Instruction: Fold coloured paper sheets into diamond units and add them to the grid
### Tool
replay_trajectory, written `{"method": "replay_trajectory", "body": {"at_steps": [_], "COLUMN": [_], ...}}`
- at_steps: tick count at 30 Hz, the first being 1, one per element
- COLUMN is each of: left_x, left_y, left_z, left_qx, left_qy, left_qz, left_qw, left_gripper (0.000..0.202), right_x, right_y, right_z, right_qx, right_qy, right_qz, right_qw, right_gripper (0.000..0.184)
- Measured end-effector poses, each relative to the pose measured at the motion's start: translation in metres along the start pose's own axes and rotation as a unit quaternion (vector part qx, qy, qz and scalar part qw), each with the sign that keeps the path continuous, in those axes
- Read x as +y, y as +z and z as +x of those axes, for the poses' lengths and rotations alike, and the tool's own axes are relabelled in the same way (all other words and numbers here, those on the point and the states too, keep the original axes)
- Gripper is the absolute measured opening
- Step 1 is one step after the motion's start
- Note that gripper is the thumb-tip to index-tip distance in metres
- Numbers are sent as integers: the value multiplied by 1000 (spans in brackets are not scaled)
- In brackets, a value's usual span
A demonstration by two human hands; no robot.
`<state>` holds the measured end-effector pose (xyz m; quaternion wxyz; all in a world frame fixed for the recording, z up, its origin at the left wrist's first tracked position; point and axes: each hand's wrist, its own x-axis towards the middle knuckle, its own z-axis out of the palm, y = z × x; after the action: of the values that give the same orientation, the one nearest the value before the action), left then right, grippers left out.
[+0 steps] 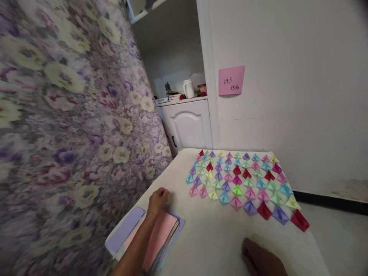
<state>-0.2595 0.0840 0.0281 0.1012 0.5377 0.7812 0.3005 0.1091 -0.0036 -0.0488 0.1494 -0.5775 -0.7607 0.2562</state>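
Observation:
My left hand (157, 201) is curled into a loose fist just beyond a stack of coloured paper sheets (161, 234), and its forearm crosses over the stack. The top sheet is pink, with other colours showing along the right edge. Left of that forearm lies a purple paper strip (126, 229). My right hand (261, 257) is low in view at the near right of the table, fingers curled in; no object shows in either hand. Rows of small folded paper shapes (237, 189) in red, pink, purple, blue, green and yellow stand across the table's far right part.
The pale tabletop (201, 234) reaches to the wall. A flowered curtain (80, 126) hangs close along the left side. Behind are a white cabinet (188, 128) with a white jug (188, 89) on it, and a pink note (231, 81) on the wall.

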Motion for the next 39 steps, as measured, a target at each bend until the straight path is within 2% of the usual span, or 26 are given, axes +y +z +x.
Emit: {"method": "replay_trajectory", "body": {"at_steps": [4,7,10,13,16,20,29,39], "left_x": [-19,-24,-22,-16,-11,-8,-11,-14], "left_y": [-32,-44,-41,-29,-17,-11,-12,-13], "left_z": [-61,-103,-135,-155,-164,-167,-165,-162], "left_qx": [-3,0,1,-2,11,21,16,14], "left_qy": [44,65,84,103,97,85,66,64], "left_qz": [11,38,62,80,106,129,132,114], "left_qw": [999,997,995,991,990,988,989,991], "left_gripper": [20,20,22,24,28,27,15,15], "right_x": [0,2,4,6,7,6,6,5], "right_y": [-5,-4,-3,-3,-4,-6,-6,-8], "right_z": [-6,-10,-12,-14,-15,-16,-15,-16], "right_qx": [16,15,20,19,14,6,7,11], "right_qy": [-16,-27,-40,-40,-37,-30,-35,-40], "right_qz": [10,9,8,13,10,5,2,11], "right_qw": [1000,999,999,999,999,1000,999,999], "right_gripper": [10,9,10,9,9,8,10,10]}}
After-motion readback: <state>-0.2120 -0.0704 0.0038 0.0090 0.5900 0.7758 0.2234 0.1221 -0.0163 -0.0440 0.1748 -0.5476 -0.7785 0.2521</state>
